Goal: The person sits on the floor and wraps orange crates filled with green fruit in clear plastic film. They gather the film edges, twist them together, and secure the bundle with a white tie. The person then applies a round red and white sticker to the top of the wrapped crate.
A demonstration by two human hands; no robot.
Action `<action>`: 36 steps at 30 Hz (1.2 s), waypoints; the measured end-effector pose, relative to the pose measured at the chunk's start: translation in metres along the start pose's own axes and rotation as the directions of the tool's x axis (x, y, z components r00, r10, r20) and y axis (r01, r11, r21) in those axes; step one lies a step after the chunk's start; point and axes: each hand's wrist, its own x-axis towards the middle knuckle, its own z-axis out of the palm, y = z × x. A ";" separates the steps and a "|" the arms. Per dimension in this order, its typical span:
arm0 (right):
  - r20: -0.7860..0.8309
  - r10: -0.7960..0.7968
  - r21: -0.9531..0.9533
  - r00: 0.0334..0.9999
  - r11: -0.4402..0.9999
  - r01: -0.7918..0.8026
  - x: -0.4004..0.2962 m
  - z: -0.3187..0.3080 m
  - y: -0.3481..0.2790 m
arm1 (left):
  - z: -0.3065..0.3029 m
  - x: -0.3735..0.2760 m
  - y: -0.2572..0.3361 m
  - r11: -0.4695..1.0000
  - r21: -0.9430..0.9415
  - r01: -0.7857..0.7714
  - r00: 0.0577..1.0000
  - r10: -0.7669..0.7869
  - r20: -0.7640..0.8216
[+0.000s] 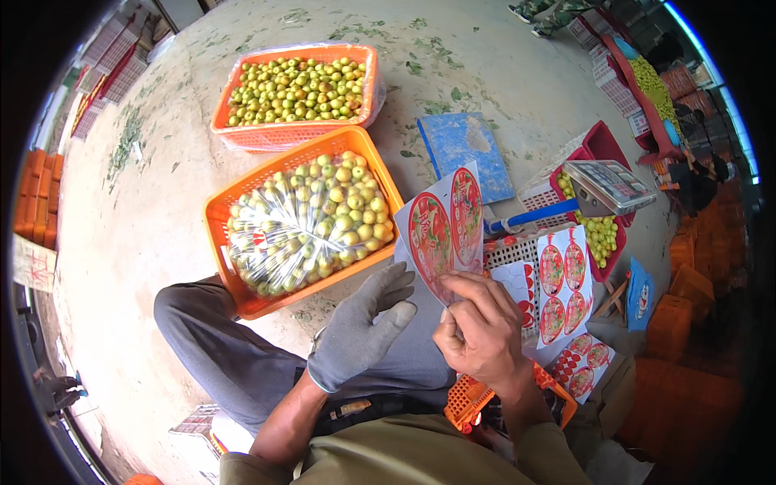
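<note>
In the fingers of my bare right hand (485, 327) is a sheet of oval red stickers (445, 227), raised upright above my lap. My left hand (354, 339) wears a grey glove; its fingers are apart and hold nothing, just left of the sheet's lower end. Beyond it, an orange plastic crate (213, 233) leans tilted by my knee. Green-yellow round fruit (357, 203) fills this crate under clear plastic film (285, 242), which is gathered in pleats across the top. A small red mark shows on the film's left part.
Behind stands another orange crate (273, 136), lined with plastic and full of uncovered fruit (297, 91). A blue board (467, 151) lies on the leaf-strewn floor. To my right are a weighing scale (606, 185), a red crate of fruit (612, 163) and more sticker sheets (564, 285).
</note>
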 end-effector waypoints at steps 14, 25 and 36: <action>0.013 -0.348 0.410 0.937 0.857 0.313 0.100 0.125 -0.069 | -0.104 -0.048 0.036 0.989 -0.134 -0.069 0.744 -0.039 -0.667; -0.030 -0.351 0.377 0.936 0.863 0.336 0.105 0.157 -0.084 | -0.120 -0.060 0.012 0.939 -0.322 -0.119 0.781 -0.111 -0.614; -0.007 -0.231 0.574 0.973 0.796 0.193 0.101 0.161 -0.092 | -0.114 -0.061 0.025 0.995 0.023 -0.097 0.729 0.087 -0.679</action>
